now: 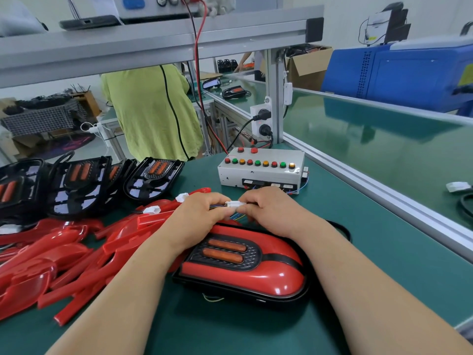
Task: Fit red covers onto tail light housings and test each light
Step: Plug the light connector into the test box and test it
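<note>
The tail light point(256, 275) lies flat on the green tabletop point(371, 239) directly before the person: a glossy red cover point(276, 278), rounded like a teardrop, seated in a black housing whose rim point(294, 299) shows all round it. In a dark textured panel sit two orange oblong lenses point(225, 249). Just past its far end, both hands meet over a white connector point(234, 204) with thin coloured wires. The left hand point(202, 216) pinches it from one side with curled fingers point(217, 204), and the right hand point(273, 211) pinches the other side, its fingers point(249, 204) curled too. Beyond them stands a white test box point(261, 172) with a row of red, green and yellow buttons. To the left sprawls a heap of loose red covers point(51, 265), shiny and curved, and behind it bare black housings point(76, 185) lean in a row. Far back, an open cardboard box point(307, 65) holds dark parts too small to make out.
</note>
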